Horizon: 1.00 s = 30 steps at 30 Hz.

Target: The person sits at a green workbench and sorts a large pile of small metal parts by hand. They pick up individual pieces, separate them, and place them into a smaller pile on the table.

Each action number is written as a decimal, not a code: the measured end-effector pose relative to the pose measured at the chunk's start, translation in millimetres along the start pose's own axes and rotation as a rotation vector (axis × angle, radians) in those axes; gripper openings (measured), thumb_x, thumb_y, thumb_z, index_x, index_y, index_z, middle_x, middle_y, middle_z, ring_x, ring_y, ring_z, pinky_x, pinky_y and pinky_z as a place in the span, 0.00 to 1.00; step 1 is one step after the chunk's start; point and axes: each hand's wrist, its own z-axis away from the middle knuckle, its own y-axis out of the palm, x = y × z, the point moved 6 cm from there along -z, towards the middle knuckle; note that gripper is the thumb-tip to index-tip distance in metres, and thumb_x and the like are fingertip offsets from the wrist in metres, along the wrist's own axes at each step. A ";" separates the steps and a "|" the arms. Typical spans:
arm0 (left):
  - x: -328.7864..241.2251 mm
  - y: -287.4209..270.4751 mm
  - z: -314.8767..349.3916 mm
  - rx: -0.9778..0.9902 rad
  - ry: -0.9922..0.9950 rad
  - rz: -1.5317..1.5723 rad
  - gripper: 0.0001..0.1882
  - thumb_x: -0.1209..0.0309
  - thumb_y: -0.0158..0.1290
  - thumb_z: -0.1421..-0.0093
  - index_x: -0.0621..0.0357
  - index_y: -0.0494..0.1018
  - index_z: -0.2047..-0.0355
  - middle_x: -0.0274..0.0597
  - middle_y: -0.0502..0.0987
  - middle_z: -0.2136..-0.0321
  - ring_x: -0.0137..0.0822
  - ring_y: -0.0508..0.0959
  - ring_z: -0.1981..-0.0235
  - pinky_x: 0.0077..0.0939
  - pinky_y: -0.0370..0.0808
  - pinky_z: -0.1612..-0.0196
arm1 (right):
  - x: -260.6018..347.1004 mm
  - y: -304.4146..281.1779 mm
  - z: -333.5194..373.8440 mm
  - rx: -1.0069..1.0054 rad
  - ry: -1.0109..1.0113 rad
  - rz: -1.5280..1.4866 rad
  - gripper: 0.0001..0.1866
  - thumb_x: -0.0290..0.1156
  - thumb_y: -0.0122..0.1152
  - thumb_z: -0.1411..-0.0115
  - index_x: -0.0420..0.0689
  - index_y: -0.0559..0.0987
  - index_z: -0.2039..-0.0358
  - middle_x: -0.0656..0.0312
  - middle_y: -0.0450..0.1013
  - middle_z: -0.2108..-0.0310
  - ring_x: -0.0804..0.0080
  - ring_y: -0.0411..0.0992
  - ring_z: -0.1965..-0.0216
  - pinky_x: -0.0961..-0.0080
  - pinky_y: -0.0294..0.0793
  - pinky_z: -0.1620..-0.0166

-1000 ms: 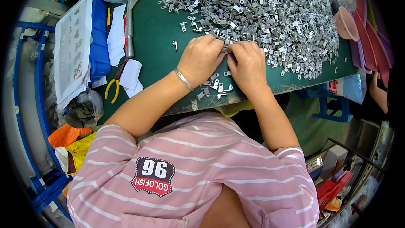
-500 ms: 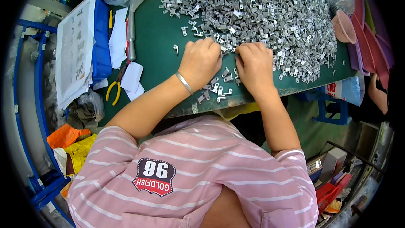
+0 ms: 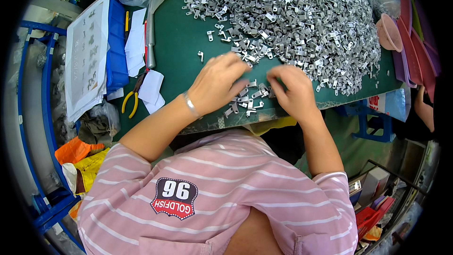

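Observation:
A large heap of small bent metal brackets [image 3: 302, 23] spreads over the green tabletop [image 3: 177, 33]. Near the table's front edge lies a small cluster of the same brackets [image 3: 248, 101], between my two hands. My left hand [image 3: 218, 84] hovers at the cluster's left side, its thumb and fingers apart and slightly blurred, with nothing visible in it. On the other side, my right hand [image 3: 295, 90] has curled fingers with a gap to the thumb. Its thumb tip is at the cluster's right brackets; I see nothing held. A few single brackets [image 3: 210, 35] lie left of the heap.
Yellow-handled pliers [image 3: 130, 103], white paper slips [image 3: 151, 89] and a blue bin [image 3: 116, 42] with printed sheets [image 3: 87, 56] are at the left. A pink basket [image 3: 389, 33] stands at the far right, near a blue stool [image 3: 373, 127] and another person's arm [image 3: 423, 108].
Both hands have drawn back from the heap's edge toward me and moved slightly apart. Their fingers have loosened, and green tabletop now shows between the heap and the small cluster.

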 end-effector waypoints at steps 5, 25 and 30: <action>22.0 22.1 -25.1 -0.088 -0.050 -0.162 0.10 0.80 0.61 0.50 0.60 0.76 0.66 0.44 0.74 0.65 0.48 0.75 0.61 0.38 0.73 0.58 | 2.0 26.2 -36.1 -0.048 -0.065 0.057 0.14 0.17 0.61 0.48 0.43 0.78 0.60 0.57 0.77 0.64 0.55 0.75 0.62 0.61 0.74 0.61; -0.1 -16.7 39.1 0.019 0.082 0.003 0.07 0.78 0.64 0.49 0.59 0.77 0.70 0.41 0.77 0.69 0.42 0.77 0.68 0.34 0.73 0.63 | 16.9 30.7 -28.8 0.021 -0.060 -0.079 0.08 0.21 0.65 0.47 0.44 0.79 0.66 0.59 0.77 0.69 0.58 0.75 0.66 0.64 0.71 0.62; 23.3 -32.5 23.6 -0.182 -0.080 -0.073 0.07 0.82 0.60 0.47 0.63 0.77 0.68 0.46 0.77 0.69 0.47 0.78 0.66 0.35 0.75 0.61 | 23.7 63.4 -41.5 0.211 -0.127 -0.035 0.08 0.24 0.65 0.47 0.46 0.78 0.66 0.61 0.76 0.72 0.59 0.74 0.64 0.62 0.68 0.60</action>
